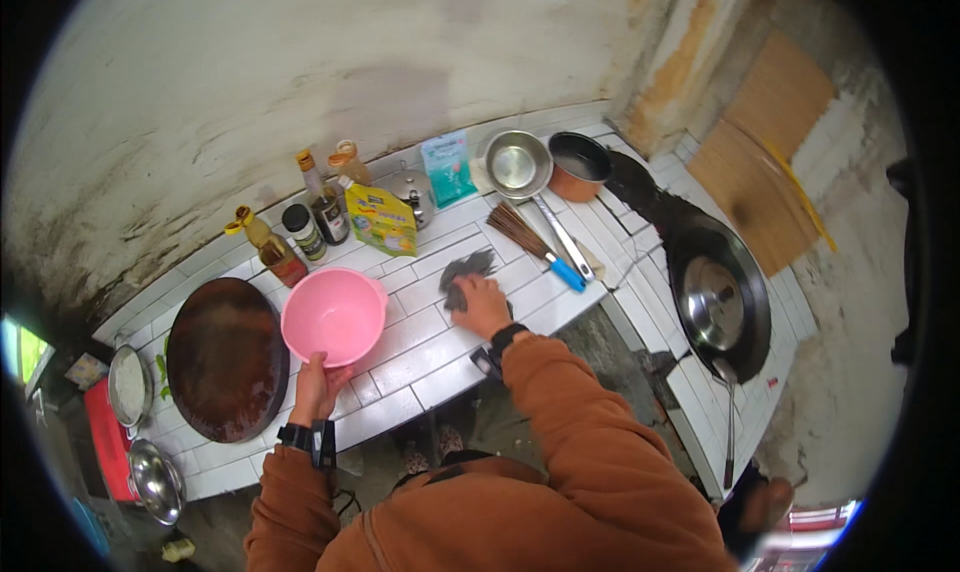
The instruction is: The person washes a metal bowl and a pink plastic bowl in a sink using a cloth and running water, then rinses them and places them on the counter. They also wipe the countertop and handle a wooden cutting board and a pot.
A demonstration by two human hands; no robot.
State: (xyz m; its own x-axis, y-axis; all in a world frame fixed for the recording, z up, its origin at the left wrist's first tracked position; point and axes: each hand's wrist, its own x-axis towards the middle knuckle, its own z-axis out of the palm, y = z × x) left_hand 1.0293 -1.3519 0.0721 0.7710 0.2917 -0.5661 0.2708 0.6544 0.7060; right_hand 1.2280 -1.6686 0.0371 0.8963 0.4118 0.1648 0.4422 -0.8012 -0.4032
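Observation:
A pink plastic bowl (330, 309) stands on the white tiled counter (420, 354), and nothing shows inside it. My left hand (316, 392) grips its near rim, thumb on top and fingers underneath. Farther right, my right hand (480, 306) presses a dark grey cloth (466, 266) onto the tiles; the cloth is bunched and blurred. Just beyond the cloth lies a yellow pouch (380, 219). To the right of that hand rests a brush of thin brown bristles (517, 231) with a blue handle, beside a long-handled steel ladle (519, 165).
Left of the bowl lies a round wooden chopping board (227, 360). Sauce bottles (277, 253) and a black-capped jar (304, 231) line the wall. A small orange pot (577, 167) stands at the back right. On the side counter sits a wok (720, 294) with a steel lid and a spatula (729, 429).

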